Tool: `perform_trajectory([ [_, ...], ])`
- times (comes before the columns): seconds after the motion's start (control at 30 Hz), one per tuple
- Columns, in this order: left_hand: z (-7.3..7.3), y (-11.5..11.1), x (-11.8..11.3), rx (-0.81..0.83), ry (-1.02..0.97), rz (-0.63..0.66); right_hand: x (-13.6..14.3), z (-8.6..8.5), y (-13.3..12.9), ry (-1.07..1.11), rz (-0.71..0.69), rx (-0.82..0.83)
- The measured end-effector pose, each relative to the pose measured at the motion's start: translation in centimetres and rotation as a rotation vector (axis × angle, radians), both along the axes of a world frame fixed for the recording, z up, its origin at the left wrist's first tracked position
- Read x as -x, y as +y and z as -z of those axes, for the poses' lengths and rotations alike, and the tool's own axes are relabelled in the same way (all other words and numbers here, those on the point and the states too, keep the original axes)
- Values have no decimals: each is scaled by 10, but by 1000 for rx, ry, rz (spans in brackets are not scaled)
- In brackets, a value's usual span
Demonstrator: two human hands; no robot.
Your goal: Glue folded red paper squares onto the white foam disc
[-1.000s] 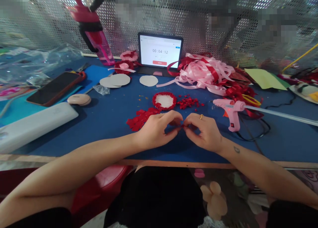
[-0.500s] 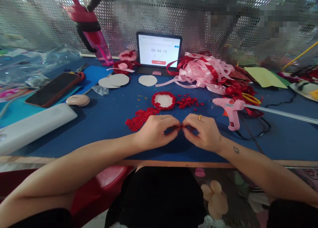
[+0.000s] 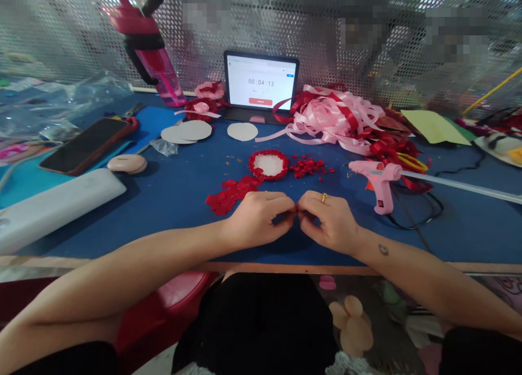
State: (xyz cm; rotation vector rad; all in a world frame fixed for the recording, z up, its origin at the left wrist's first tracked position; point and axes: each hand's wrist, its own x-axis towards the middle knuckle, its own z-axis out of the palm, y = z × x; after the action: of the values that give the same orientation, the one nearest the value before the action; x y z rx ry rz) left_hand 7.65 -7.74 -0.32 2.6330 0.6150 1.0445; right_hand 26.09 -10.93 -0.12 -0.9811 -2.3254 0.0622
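Left arm and right arm angled inward, left hand and right hand nearly meeting tip to tip, fingers curled, pinched against thumbs on both, knuckles up, small tattoo near right wrist

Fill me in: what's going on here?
A person's left hand and right hand pinch close together above the blue tabletop; anything between them is too hidden to make out. Beyond lie flat red squarish pieces, a white disc with a crumpled red border and loose crumpled red bits. A pink plastic glue gun lies untouched.
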Motion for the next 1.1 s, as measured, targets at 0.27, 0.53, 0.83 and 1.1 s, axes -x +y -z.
perform_trajectory([
  [0.27,-1,3,4,-92,-60,6,-4,-6,0,0,60,-55],
  [0.53,1,3,4,-151,-5,3,-4,-4,0,-48,34,-94],
  [0.83,4,1,2,-170,52,-3,1,1,-2,-108,35,-107],
  [1.1,3,3,3,-158,75,-2,-2,-1,1,-97,19,-64],
])
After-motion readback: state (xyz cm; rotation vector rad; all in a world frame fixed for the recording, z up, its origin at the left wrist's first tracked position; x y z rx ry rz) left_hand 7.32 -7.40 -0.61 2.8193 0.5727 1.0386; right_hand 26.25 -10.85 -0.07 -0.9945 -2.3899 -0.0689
